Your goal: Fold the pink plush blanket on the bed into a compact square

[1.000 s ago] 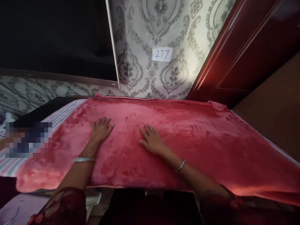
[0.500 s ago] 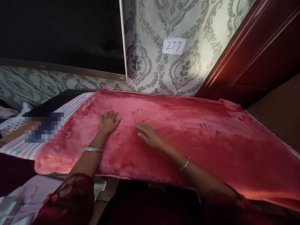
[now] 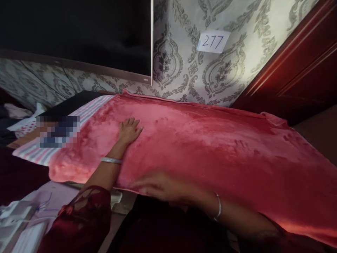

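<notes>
A plush red-pink blanket [image 3: 210,154] lies spread over the table, its pile marked with lighter and darker patches. On its left part rests my left hand [image 3: 129,130], palm down with fingers spread, holding nothing. My right hand [image 3: 160,184] is at the blanket's front edge, blurred by motion. Its fingers look stretched out to the left, and nothing shows in them. Whether it touches the cloth I cannot tell.
A striped cloth [image 3: 96,105] shows along the blanket's left side, beside a pixelated patch. Behind stand a large black screen [image 3: 79,31] and a patterned wall with a paper [image 3: 213,41] reading 277. A dark red wooden panel [image 3: 297,70] rises at the right. White objects [image 3: 23,218] lie lower left.
My right hand has moved from the middle of the blanket down to its front edge. My left hand stays on the same part of the blanket. The view has shifted slightly.
</notes>
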A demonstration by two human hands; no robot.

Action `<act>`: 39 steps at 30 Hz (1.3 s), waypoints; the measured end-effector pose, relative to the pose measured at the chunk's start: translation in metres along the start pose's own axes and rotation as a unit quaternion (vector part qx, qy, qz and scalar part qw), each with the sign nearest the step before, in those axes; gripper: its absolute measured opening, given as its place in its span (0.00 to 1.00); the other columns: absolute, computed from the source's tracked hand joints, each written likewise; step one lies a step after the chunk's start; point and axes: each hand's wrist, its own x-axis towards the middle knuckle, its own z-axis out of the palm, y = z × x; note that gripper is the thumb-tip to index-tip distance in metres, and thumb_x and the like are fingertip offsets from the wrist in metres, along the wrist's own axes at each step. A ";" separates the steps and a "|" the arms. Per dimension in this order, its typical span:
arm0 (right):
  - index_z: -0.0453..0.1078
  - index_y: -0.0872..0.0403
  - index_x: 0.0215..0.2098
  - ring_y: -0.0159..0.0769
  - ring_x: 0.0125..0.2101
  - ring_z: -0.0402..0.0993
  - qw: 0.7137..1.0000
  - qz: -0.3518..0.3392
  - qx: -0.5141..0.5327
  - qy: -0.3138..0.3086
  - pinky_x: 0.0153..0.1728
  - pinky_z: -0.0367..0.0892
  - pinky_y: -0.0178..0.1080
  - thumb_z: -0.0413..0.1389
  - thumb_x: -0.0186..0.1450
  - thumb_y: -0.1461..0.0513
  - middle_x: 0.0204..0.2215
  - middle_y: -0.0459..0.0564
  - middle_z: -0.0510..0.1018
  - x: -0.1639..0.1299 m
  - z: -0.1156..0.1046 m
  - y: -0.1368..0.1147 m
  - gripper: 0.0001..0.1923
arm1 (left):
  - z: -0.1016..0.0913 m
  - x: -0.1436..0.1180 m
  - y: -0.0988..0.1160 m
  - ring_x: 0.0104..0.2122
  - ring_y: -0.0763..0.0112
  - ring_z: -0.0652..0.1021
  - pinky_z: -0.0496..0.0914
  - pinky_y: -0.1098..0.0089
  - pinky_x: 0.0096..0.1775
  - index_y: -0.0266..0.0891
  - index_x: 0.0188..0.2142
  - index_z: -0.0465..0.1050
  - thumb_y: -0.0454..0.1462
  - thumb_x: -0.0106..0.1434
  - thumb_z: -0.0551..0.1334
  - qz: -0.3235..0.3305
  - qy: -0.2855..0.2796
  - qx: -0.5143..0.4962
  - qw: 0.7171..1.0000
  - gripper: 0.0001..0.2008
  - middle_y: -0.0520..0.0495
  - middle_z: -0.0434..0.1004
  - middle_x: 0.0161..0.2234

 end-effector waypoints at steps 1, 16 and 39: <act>0.71 0.41 0.59 0.32 0.51 0.77 0.999 0.004 -0.010 0.032 0.54 0.69 0.34 0.50 0.74 0.56 0.52 0.40 0.81 0.005 -0.012 0.011 0.18 | 0.001 0.000 0.000 0.67 0.49 0.59 0.53 0.44 0.64 0.43 0.65 0.64 0.48 0.70 0.49 -0.001 0.002 -0.003 1.000 0.27 0.39 0.63 0.67; 0.56 0.46 0.70 0.50 0.72 0.36 0.970 -0.054 -0.184 -0.147 0.69 0.39 0.59 0.51 0.70 0.42 0.73 0.53 0.45 0.058 0.034 0.013 0.36 | -0.022 -0.011 -0.035 0.68 0.54 0.59 0.51 0.43 0.66 0.42 0.66 0.62 0.46 0.70 0.51 0.000 -0.081 -0.014 0.997 0.27 0.38 0.59 0.69; 0.68 0.49 0.62 0.33 0.64 0.62 0.976 -0.116 -0.071 -0.169 0.65 0.56 0.41 0.49 0.75 0.52 0.63 0.50 0.70 -0.001 0.030 -0.024 0.21 | -0.013 -0.029 -0.049 0.71 0.51 0.52 0.45 0.40 0.66 0.45 0.69 0.55 0.51 0.71 0.46 -0.017 -0.041 0.023 0.999 0.31 0.41 0.51 0.72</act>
